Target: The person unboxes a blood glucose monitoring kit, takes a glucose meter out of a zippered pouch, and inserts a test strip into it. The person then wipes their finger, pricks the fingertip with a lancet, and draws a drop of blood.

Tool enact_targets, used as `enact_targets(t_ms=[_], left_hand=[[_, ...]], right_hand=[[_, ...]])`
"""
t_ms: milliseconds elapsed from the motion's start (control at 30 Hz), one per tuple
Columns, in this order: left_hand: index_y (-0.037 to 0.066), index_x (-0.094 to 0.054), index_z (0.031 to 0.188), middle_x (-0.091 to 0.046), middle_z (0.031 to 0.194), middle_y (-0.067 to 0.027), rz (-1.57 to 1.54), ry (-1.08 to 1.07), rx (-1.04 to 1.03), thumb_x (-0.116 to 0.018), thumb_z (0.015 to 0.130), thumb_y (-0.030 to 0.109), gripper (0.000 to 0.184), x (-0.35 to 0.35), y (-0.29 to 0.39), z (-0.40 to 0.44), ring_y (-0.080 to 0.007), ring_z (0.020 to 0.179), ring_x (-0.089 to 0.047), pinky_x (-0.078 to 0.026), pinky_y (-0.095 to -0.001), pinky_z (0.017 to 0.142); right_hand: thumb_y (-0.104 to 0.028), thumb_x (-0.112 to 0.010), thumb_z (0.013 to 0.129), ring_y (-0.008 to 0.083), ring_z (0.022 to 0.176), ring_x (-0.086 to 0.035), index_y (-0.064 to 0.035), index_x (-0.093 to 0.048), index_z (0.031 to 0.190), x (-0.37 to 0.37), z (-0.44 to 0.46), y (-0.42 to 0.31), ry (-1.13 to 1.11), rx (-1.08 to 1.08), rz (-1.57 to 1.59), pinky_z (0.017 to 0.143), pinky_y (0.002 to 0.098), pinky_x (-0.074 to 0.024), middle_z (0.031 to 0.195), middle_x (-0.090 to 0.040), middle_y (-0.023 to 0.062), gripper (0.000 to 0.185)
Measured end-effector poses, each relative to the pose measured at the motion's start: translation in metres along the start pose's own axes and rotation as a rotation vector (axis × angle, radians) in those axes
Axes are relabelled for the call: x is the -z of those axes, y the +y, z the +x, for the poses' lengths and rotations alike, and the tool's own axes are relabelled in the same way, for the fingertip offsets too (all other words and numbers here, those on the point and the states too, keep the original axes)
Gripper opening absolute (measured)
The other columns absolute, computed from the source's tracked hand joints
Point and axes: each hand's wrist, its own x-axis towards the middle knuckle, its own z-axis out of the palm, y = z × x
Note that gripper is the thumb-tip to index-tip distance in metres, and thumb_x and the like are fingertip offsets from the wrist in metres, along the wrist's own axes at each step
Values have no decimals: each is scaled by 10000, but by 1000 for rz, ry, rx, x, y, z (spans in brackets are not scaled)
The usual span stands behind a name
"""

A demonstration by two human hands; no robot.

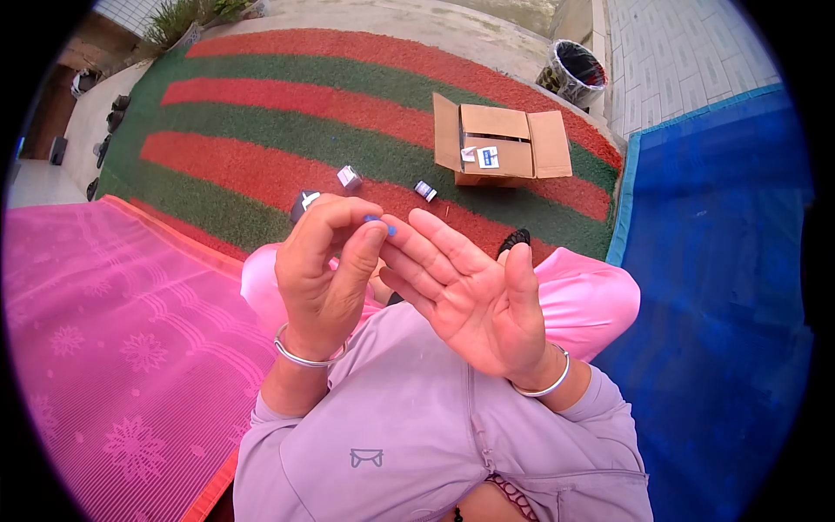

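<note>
My left hand [326, 270] is raised at chest height, its thumb and index finger pinched on a small blue piece [372, 218], whose kind is too small to make out. Beside it, my right hand [474, 291] is turned palm up with the fingers stretched out. One of its fingertips meets the pinch, and a second blue spot [390, 230] shows at that fingertip. Beyond the hands lie a small white box [350, 177] and a white, dark-labelled little container [425, 190]. A dark object [303, 204] is partly hidden behind my left hand.
An opened cardboard box [496, 143] stands on red and green striped turf [287, 104], with a blue and white packet [488, 157] on it. A pink mat [130, 348] lies left, a blue mat [713, 261] right. Farther back stands a lined bin [577, 74].
</note>
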Motion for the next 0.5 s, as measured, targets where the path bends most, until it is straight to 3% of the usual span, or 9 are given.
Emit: enact_targets(t_ms=[500], left_hand=[[-28,-544,901,-550,798,-58,-47,17,10,-570,834,13,82,0,-1,-1,-82,638,-544,-443,-196,573]], right_hand=[[-581,-194,890,273,1350,-100,-12,-40,1393,0,2,1,-4,4,5,1095,360,-83,1451,-68,188,774]])
